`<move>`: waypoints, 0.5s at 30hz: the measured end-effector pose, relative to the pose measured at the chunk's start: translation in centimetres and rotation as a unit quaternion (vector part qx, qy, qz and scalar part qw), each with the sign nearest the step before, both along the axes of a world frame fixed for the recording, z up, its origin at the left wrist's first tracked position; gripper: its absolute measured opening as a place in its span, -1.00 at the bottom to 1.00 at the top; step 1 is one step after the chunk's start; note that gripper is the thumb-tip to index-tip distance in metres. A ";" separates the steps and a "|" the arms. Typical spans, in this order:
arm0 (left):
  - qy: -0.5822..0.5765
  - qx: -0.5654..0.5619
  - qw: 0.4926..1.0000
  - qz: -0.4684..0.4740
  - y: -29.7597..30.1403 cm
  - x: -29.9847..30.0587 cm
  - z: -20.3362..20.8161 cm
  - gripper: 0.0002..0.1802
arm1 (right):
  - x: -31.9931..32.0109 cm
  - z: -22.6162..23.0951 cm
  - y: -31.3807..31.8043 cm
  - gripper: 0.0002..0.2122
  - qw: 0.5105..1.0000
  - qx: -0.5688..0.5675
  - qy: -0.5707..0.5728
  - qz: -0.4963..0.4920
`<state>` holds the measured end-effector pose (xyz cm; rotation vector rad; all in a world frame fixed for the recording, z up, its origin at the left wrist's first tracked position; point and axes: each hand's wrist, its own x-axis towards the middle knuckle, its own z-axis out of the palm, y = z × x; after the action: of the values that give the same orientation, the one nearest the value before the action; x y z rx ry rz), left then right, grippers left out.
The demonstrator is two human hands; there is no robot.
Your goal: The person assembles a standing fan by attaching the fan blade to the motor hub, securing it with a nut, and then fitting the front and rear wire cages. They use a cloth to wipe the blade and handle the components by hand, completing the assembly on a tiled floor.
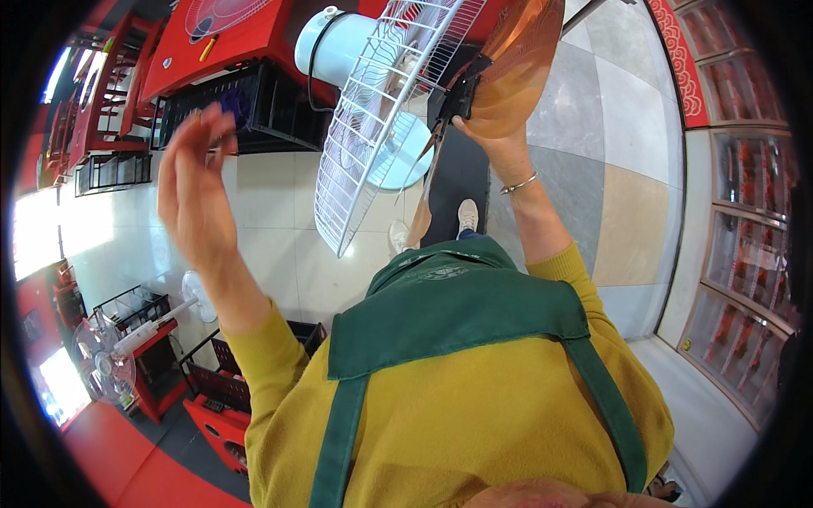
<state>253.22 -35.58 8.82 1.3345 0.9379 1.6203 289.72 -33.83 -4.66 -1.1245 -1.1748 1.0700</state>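
My right hand [500, 148] grips an amber, see-through bladed piece [521, 76] with a dark middle, which looks like a fan blade. Its fingers are partly hidden behind it. Close beside it, to the left, is an electric fan with a white wire cage [360, 140] and a pale blue housing [326, 51]. A pale blue round part [400, 157] shows behind the cage wires. My left hand [196, 190] is raised apart from the fan, fingers loosely bent and somewhat smeared, with nothing visible in it.
A red table [216, 55] at the far left bears a round wire grille [222, 15] and a small yellow-handled tool [208, 48]. Black crates [288, 106] stand below it. Other fans [106, 364] are at the lower left. Glass-fronted shelves [741, 245] line the right.
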 end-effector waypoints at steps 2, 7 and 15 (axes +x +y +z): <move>0.074 0.053 0.995 0.052 5.2 1.8 -1.4 -0.62 | -0.1 0.2 -0.1 -0.31 1.000 0.004 -0.013 -0.008; 0.170 -0.091 0.978 0.082 13.3 6.1 -4.3 -0.43 | -0.5 0.9 -0.3 -0.27 1.000 -0.001 -0.019 -0.018; 0.170 -0.132 0.976 -0.005 16.0 8.8 -7.1 -0.30 | -1.2 1.0 0.2 -0.27 0.998 -0.016 -0.047 -0.027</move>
<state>261.99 -19.62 1.76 1.4481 1.2988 1.2261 288.56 -33.67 -3.66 -1.2362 -1.1974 1.0083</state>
